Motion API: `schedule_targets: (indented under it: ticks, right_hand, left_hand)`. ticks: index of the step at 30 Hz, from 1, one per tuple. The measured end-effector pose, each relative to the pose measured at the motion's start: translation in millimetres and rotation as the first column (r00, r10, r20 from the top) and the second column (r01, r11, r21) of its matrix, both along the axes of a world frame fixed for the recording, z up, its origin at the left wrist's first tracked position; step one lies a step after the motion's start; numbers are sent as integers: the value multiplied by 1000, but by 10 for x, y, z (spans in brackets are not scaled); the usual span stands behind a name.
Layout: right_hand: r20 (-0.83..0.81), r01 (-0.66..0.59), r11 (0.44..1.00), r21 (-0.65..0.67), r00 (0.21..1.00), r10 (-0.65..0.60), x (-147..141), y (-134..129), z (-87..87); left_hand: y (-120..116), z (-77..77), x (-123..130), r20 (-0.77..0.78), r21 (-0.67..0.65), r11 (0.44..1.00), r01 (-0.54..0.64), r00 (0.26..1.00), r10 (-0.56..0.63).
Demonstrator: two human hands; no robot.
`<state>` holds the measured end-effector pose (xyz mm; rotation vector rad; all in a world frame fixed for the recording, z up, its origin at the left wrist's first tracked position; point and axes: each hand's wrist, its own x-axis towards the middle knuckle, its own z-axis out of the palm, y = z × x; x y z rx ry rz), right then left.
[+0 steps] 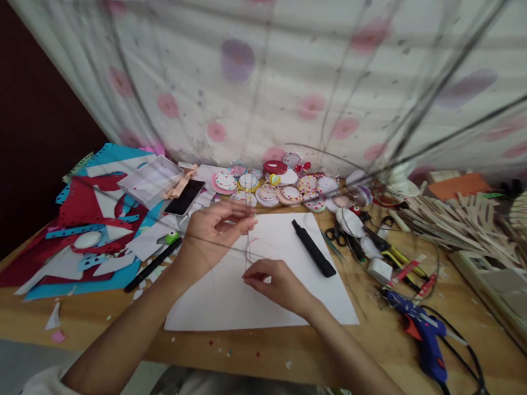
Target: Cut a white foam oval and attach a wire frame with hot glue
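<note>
My left hand is raised over a white paper sheet, its thumb and fingers pinched on a thin dark strand that runs roughly upright. Lower and a little to the right, my right hand pinches the same strand near its lower end. Faint pinkish marks show on the sheet between the hands. A black marker-like tool lies on the sheet's right part, touching neither hand. Whether the strand is wire or thread is unclear.
Coloured paper scraps, a phone and a black pen lie left. Decorated paper discs line the back. Scissors, pliers, a blue glue gun and wooden strips lie right. Blurred dark strands cross the view.
</note>
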<state>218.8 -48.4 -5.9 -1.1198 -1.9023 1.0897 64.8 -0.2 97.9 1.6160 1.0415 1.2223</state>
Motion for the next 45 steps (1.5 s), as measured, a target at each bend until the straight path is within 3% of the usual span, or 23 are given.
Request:
schedule_targets:
  ticks: [11, 18, 45]
  right_hand:
    - [52, -18, 999, -42, 998, 20, 55, -55, -182]
    - [30, -25, 998, -60, 999, 27, 39, -89, -274]
    - [112, -74, 997, 8, 991, 73, 80, -53, -290]
  left_hand:
    - [-81, -135, -20, -143, 43, 997, 56, 988, -50]
    - [-86, -127, -39, -209, 75, 994, 84, 976, -67]
    - [-107, -78, -21, -232, 116, 988, 101, 970, -72]
